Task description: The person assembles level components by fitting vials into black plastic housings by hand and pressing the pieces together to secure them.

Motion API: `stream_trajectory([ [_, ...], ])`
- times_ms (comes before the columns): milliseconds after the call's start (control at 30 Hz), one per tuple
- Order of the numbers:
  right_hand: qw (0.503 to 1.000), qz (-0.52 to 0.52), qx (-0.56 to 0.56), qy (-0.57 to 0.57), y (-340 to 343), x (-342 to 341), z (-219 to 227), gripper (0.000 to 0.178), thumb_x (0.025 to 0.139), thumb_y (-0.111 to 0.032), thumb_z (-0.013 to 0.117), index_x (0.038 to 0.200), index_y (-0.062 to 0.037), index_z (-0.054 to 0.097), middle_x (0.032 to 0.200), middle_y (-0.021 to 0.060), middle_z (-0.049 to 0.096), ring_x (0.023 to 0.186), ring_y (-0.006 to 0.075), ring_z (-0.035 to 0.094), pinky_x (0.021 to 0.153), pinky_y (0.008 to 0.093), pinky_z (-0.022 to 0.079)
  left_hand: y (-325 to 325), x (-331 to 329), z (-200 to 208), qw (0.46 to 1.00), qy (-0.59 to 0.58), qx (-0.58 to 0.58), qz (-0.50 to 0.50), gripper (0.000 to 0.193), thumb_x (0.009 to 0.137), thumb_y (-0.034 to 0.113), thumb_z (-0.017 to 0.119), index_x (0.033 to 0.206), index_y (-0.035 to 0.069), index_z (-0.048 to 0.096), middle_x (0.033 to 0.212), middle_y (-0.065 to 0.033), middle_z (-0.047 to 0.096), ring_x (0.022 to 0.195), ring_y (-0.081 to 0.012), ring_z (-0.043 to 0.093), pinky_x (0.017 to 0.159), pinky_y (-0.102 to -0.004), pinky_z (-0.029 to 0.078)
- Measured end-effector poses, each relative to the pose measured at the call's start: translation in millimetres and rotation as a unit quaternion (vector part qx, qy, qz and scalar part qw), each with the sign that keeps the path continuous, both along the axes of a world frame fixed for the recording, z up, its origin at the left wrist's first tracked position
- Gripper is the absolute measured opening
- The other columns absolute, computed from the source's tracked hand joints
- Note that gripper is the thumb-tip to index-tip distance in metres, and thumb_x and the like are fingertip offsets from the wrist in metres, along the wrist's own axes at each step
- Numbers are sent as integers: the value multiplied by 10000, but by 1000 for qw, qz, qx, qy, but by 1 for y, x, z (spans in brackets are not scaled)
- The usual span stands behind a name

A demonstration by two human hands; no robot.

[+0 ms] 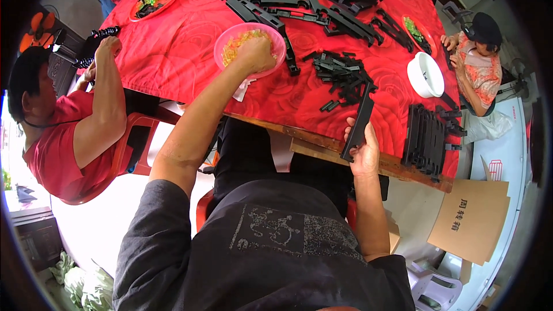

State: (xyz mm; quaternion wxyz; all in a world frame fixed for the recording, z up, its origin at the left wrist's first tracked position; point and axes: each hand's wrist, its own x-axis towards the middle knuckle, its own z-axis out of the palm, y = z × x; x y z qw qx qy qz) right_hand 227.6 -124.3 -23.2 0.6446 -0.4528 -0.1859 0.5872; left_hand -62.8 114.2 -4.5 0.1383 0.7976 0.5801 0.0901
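Note:
My left hand [257, 56] reaches into a pink bowl [220, 55] of small orange and yellow pieces [235, 45]. Its fingers are curled downward over the pieces, and what they grip is hidden. Near the table's front edge, my right hand [364, 154] is closed around a long black plastic part [360, 124], held tilted with its upper end away from me. Just beyond that part lies a loose pile of short black plastic pieces [340, 75] on the red tablecloth [184, 40].
Many long black parts [322, 8] are heaped at the table's far side. A row of black parts [425, 141] and a white bowl [425, 75] are at right. One person [69, 121] sits at left, another [484, 63] at right. Cardboard [469, 219] stands beside the table.

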Motion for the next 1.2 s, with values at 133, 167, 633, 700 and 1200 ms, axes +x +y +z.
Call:
stream_trajectory([
  [133,998,4,-30,-58,1,-11,16,369,987,-276,620,1275,-52,567,991,66,648,879,177,657,780,330,563,-7,-7,3,998,-63,25,-6,292,752,275,696,779,-16,716,820,-248,692,852,-387,701,749,-488,557],
  [167,997,19,-24,-64,2,-11,17,393,969,-244,654,1295,-44,562,996,57,649,873,173,658,772,326,564,-10,-8,9,994,-98,52,-23,276,757,258,700,732,-16,689,769,-242,675,799,-385,691,712,-489,545],
  [633,988,73,24,-133,0,-42,27,497,910,-100,727,1356,22,545,1106,19,653,964,95,606,884,253,472,-112,48,70,894,-378,3,-241,127,791,-21,637,901,-19,700,809,-166,695,775,-284,706,721,-361,559],
  [700,985,82,13,-154,-2,-44,29,504,893,-64,732,1356,15,551,1090,12,654,957,88,597,886,243,466,-122,57,71,893,-350,27,-281,133,820,-33,656,945,-13,696,876,-132,664,808,-260,683,714,-342,541],
  [1200,989,101,34,-106,-15,-62,27,536,884,105,601,1403,44,482,1333,110,569,1234,153,534,1058,298,416,-147,81,45,900,-299,72,-308,230,747,-34,661,976,-8,649,857,-153,661,822,-334,676,707,-402,548],
])
